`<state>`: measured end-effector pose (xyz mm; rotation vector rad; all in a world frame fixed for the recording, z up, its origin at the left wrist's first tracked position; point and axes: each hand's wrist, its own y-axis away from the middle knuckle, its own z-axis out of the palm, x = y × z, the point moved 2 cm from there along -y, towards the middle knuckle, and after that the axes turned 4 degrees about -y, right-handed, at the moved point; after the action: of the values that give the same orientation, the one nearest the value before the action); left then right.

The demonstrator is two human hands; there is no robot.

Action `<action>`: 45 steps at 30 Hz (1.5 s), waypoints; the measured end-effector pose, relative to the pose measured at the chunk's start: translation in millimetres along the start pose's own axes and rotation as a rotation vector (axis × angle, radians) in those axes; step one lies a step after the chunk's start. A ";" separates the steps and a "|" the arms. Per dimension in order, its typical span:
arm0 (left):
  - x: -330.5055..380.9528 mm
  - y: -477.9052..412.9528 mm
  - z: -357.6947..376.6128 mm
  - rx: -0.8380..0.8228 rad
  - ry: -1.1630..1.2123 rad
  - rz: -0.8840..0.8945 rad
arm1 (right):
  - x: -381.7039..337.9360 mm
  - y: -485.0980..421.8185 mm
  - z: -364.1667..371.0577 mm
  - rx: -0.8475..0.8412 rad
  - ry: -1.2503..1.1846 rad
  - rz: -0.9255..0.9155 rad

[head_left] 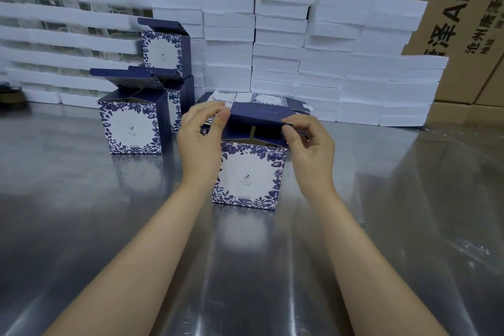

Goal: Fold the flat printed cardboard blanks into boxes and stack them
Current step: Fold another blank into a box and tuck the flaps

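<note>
printed box (249, 174): recorded upright on the bench (81, 226), centre front, top not yet shut; underside not seen.

lid flap (256, 116): dark blue, raised over the opening and bent forward; two inner flaps were noted beneath it with a gap between them.

left hand (200, 139): curled, with the left end of the lid flap pinched between thumb and fingers.

right hand (308, 144): curled likewise, with the right end of the flap pinched.

hazards, as judged: the box body was held by neither hand, so it could be pushed backward or tipped on the polished bench if the flap were pressed down hard. the flap could be creased off its score by uneven pressure from the two ends. its front edge could be caught on the inner flaps.

surroundings: flat blanks (261, 99) lay just behind the box, partly hidden. finished boxes (133, 125) stood to the left, near but apart, one of them stacked higher at the rear, all with lids standing open and liable to be knocked during stacking. white foam slabs (327, 63) were walled along the back. bare bench was noted in front and to the right.
</note>
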<state>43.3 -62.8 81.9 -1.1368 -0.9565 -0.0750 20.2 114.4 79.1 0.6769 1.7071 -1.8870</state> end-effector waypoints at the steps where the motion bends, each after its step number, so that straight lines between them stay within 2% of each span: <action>1: -2.6 -1.3 -1.8 0.002 -0.007 -0.004 | -0.9 -0.1 0.9 -0.007 -0.010 0.019; 4: -6.8 -2.4 -3.3 -0.009 -0.027 -0.034 | -6.1 -1.7 1.2 0.050 -0.081 0.059; 8: -3.3 -1.4 1.7 -0.063 0.126 -0.105 | -11.3 -4.4 -1.2 0.137 -0.240 0.115; 11: -4.5 2.5 5.3 -0.150 0.110 -0.109 | -11.5 -6.0 -0.5 0.195 -0.372 0.200; 14: -6.7 5.8 6.8 -0.202 0.093 -0.133 | -13.3 -6.3 0.3 0.196 -0.380 0.208; 19: -6.0 6.2 5.0 -0.216 0.055 -0.051 | -14.5 -4.3 1.7 0.140 -0.212 0.101; 24: -12.0 8.5 5.0 -0.251 0.033 -0.042 | -6.9 -3.0 0.7 0.162 -0.169 0.129; 30: -22.8 17.7 9.3 -0.288 0.023 -0.084 | 10.0 5.0 1.6 0.022 -0.086 0.237; 33: -24.6 20.8 10.6 -0.169 -0.005 -0.183 | 7.4 7.5 1.8 0.007 0.104 0.093; 35: -21.9 20.5 10.7 -0.099 -0.062 -0.144 | 3.3 8.1 5.8 -0.011 0.285 -0.051; 37: -16.1 19.9 13.8 -0.153 -0.142 -0.073 | -1.5 11.1 14.0 -0.056 0.426 -0.126; 39: -12.9 20.9 19.5 -0.243 -0.127 -0.132 | -4.6 18.2 23.5 -0.121 0.482 -0.190; 41: -10.9 21.4 23.9 -0.295 -0.020 -0.264 | -5.1 25.4 29.1 -0.152 0.429 -0.229; 45: -14.7 14.0 20.2 -0.328 0.061 -0.357 | -2.7 21.8 25.7 -0.137 0.373 -0.181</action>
<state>29.0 -46.3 63.3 -1.2410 -1.1102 -0.5698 35.9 87.0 66.9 0.8888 2.1736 -1.8236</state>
